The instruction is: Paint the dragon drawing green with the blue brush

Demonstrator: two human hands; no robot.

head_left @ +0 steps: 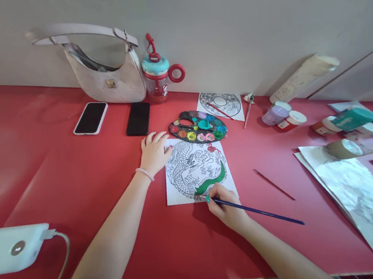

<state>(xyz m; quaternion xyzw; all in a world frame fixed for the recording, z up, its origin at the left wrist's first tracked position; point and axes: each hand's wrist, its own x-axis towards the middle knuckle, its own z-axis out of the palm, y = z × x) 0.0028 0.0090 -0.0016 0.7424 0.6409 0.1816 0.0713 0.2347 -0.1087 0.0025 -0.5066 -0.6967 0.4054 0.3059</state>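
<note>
Red covers the table [171, 252]. Closest on it, the right hand [229, 208] pinches a dark blue brush [264, 213] low down, near its tip, and the long handle sticks out to the right. A paper with a dragon [181, 191] lies under that hand, which hides some of its bottom right side. The brush tip is by the bottom of the drawing, next to a green painted part [211, 182]; I cannot tell if it touches. The left hand [154, 154] is open and rests by the paper's top left corner, holding nothing. Just past the paper sits a paint palette [199, 131] with many colours. Farther back stand a cup [157, 82] and a white bag [114, 85].
</note>
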